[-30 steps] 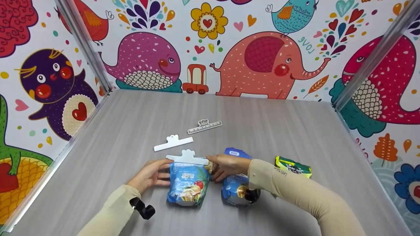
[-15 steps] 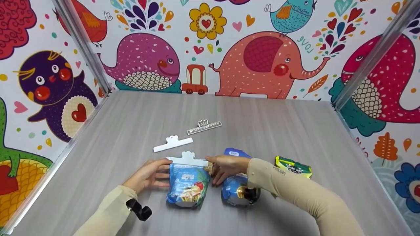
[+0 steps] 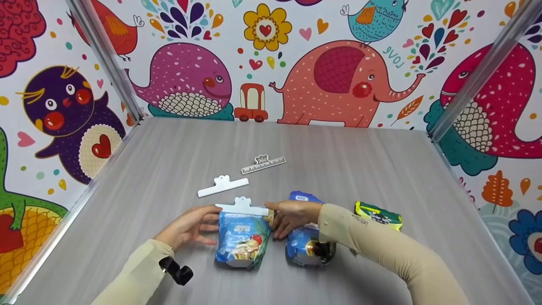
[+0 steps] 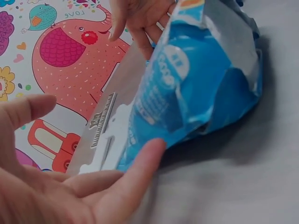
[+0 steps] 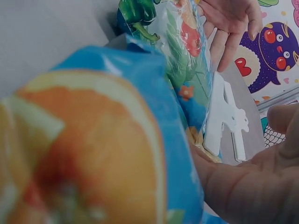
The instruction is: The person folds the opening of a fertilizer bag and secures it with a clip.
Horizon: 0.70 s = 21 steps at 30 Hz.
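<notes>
Two hands (image 3: 191, 224) (image 3: 293, 213) flank one clipped blue bag (image 3: 242, 239)

in the head view, the right hand (image 3: 294, 212) hides the middle of the second blue bag (image 3: 300, 248) below the frame's center, and the right sleeve (image 3: 381, 248) covers the lower edge of the green-and-yellow packet (image 3: 378, 215). lettering on the silver clip (image 3: 263, 165) is too small to read. in the left wrist view, the left hand (image 4: 70, 196) is cut off at the lower left; in the right wrist view, the second blue bag's orange print is blurred, cropped by the left and bottom edges.
</notes>
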Each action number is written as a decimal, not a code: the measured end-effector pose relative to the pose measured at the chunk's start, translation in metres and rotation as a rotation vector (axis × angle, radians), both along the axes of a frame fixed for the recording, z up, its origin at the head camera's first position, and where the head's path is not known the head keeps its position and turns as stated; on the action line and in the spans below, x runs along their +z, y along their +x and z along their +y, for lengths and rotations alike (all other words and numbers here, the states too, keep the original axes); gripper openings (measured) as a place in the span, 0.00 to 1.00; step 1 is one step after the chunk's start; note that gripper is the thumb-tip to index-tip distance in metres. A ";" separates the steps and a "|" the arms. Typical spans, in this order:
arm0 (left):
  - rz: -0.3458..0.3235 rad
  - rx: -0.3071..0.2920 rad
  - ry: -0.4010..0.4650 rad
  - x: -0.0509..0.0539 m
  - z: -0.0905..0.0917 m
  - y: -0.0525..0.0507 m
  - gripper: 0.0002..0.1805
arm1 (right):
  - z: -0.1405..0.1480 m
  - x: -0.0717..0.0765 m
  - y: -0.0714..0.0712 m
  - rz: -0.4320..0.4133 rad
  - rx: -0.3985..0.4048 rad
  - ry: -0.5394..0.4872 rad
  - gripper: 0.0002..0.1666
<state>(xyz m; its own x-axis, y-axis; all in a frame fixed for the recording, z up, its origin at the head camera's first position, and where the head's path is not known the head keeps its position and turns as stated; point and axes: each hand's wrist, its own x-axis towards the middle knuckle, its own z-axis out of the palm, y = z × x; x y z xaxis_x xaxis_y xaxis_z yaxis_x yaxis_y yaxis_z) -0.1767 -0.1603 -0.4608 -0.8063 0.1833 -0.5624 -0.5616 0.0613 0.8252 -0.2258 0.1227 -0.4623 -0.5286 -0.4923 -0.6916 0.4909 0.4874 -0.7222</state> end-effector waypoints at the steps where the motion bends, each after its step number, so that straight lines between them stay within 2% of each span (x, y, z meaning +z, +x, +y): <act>1: -0.004 -0.021 0.000 0.001 0.000 0.000 0.35 | 0.000 0.000 0.000 -0.002 -0.001 -0.003 0.42; 6: -0.021 -0.137 -0.003 0.008 -0.003 -0.001 0.40 | 0.003 0.004 -0.002 -0.008 0.006 -0.022 0.42; 9: -0.023 -0.183 -0.012 0.011 -0.004 -0.001 0.41 | 0.004 0.007 -0.002 -0.007 0.007 -0.026 0.43; 16: -0.023 -0.223 -0.047 0.016 -0.003 -0.002 0.42 | 0.008 0.013 -0.003 0.009 0.011 -0.025 0.45; 21: 0.015 -0.256 -0.084 0.021 0.000 -0.003 0.41 | 0.012 0.019 -0.004 0.026 0.013 -0.030 0.45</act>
